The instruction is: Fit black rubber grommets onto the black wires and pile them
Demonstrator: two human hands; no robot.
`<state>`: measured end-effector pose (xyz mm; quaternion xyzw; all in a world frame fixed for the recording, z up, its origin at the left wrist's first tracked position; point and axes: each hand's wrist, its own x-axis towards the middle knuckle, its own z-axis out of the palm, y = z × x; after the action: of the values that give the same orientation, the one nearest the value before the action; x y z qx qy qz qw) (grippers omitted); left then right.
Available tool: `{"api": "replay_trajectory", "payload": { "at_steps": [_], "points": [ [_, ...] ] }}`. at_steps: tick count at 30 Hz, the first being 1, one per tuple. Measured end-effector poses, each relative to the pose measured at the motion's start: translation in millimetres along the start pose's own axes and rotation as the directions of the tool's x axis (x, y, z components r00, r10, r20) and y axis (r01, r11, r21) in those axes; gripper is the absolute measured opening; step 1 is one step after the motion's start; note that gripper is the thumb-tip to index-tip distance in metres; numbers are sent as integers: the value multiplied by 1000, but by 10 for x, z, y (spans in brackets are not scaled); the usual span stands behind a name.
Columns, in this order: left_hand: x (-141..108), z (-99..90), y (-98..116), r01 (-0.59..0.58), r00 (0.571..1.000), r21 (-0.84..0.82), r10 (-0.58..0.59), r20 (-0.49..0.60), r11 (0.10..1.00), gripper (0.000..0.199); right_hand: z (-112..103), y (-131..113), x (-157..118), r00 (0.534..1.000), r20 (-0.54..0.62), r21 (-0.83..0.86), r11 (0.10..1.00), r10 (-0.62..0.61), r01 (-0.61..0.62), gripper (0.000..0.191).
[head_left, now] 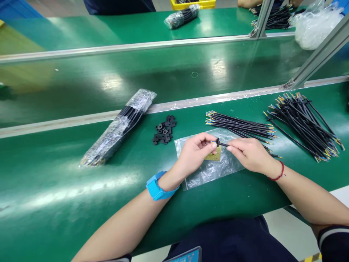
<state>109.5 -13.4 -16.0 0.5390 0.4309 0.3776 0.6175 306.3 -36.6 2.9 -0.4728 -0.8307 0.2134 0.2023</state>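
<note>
Between my fingertips, over a clear plastic bag (201,178), a short black cable (224,145) is held level. My right hand (249,153) pinches its sheath. At the wire end, my left hand (195,151) pinches a small black clip (217,142) that sits around or against the cable; which of the two I cannot tell. A yellow square piece (214,155) shows under my left fingers, on or in the bag. Left of the bag lies a pile of small black clips (164,130). Beyond my right hand rests a row of black cables (240,122) with bared coloured wire ends.
A larger cable bundle (305,125) lies at the right. A plastic-wrapped cable bundle (118,129) leans over the metal rail (188,103) at left. Across the belt are another wrapped bundle (182,16), a white plastic bag (316,25) and another person's arm (247,3).
</note>
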Motion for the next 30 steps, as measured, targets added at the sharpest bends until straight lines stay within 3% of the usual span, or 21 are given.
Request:
{"api": "replay_trajectory", "payload": {
  "at_steps": [4, 7, 13, 16, 19, 21, 23, 25, 27, 30],
  "points": [
    [-20, -36, -21, -122, 989, 172, 106, 101, 977, 9, -52, -11, 14, 974, 206, 275, 950, 95, -150, 27],
    [-36, -36, -34, -243, 964, 300, 196, 178, 923, 4, -45, -8, 26, 956, 265, 357, 908, 129, -221, 24],
    [-37, 6, -12, -401, 911, 412, 309, 272, 818, 7, -3, 12, 46, 967, 247, 334, 933, 53, -137, 26],
    [-26, 4, -11, -317, 942, 287, 266, 204, 904, 13, 10, 25, 37, 995, 93, 183, 983, -35, 17, 29],
    [-36, 30, -46, -108, 974, 29, 100, 202, 994, 23, 48, 9, 8, 988, -83, -89, 988, -131, 123, 28],
    [-45, 56, -62, -8, 968, -57, 22, 249, 998, 24, 56, -10, -6, 976, -113, -244, 957, -189, 157, 28],
    [-31, 46, -41, -32, 974, -29, 38, 222, 999, 27, -8, 6, -9, 972, -109, -348, 924, -207, 157, 28],
    [25, -54, 22, -115, 986, 84, 103, 129, 990, 31, -177, 116, -10, 972, -189, -439, 897, -143, 47, 27],
    [121, -269, 109, -153, 988, 265, 155, 14, 952, 29, -429, 359, -29, 926, -376, -513, 838, -26, -185, 27],
    [299, -728, 200, -77, 956, 563, 221, -192, 823, 22, -787, 909, -109, 740, -665, -514, 657, 101, -551, 26]
  ]
}}
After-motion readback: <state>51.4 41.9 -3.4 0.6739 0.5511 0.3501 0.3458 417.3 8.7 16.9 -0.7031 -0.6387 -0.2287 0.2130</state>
